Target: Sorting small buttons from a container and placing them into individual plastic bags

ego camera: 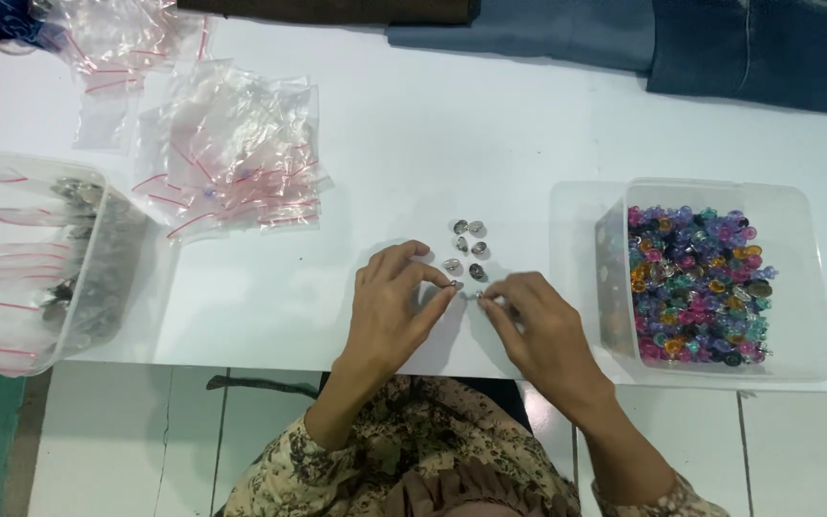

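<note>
My left hand [394, 306] rests on the white table [452, 124] near its front edge, its fingertips pinching a small silver metal piece [457, 284]. My right hand [538, 325] sits beside it, fingertips closed on another tiny silver piece [481, 298], the two hands almost touching. Just beyond the fingertips lies a small cluster of several silver metal buttons [469, 244] on the bare tabletop.
A clear plastic tub [806, 287] of mixed colourful beads [696, 282] stands at the right. A pile of small clear zip bags with red strips [232, 153] lies at the left back. Another clear tub [11, 359] with bags and dark metal pieces sits at the far left. Folded denim [758, 48] lies along the back edge.
</note>
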